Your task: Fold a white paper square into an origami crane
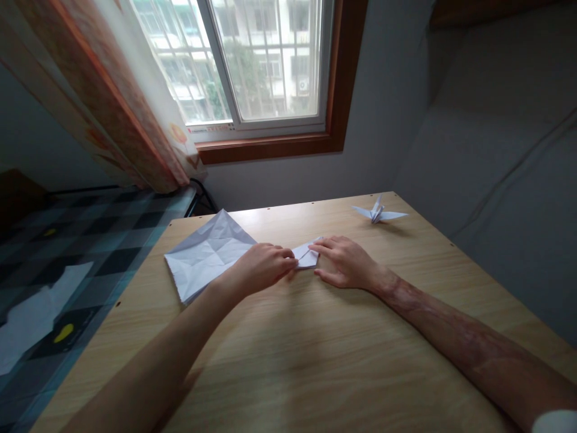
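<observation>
A small folded piece of white paper (308,257) lies on the wooden table between my two hands, with a crease line slanting across it. My left hand (265,264) has its fingers closed on the paper's left edge; the covered part is hidden. From the other side, my right hand (345,261) rests its fingertips on the upper right of the paper. Its thumb is spread apart and lies near the lower right corner. A larger creased white sheet (205,255) lies left of my left hand, partly behind it.
A folded paper crane (376,213) stands at the table's far right. The light wooden table (279,361) ends short of the wall below the window (270,60). On the left, a checked cloth (112,240) carries a torn piece of white paper (38,313). A curtain (117,78) hangs beside the window.
</observation>
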